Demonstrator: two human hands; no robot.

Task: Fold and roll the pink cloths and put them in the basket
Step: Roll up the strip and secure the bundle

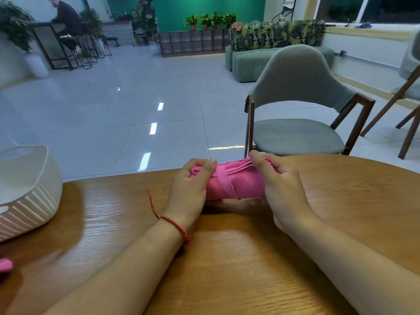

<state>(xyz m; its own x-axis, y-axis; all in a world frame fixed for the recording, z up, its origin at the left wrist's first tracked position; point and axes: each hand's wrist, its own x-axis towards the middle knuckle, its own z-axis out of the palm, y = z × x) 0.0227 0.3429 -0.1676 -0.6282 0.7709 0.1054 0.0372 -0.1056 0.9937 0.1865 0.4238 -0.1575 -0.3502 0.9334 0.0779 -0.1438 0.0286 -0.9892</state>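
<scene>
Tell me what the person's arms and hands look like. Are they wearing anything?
No gloves and no sleeves show: the left forearm and the right forearm are bare. The left hand has a thin red string bracelet round its wrist, with a loose tail of string sticking out. The right hand shows no ring, watch or band.

a single head-worn wide-angle view looks forward and down from close above the wooden bench [227, 258], with both forearms reaching away from the lens; past the bench's far edge it takes in the floor [136, 92] and a chair [297, 110].
</scene>
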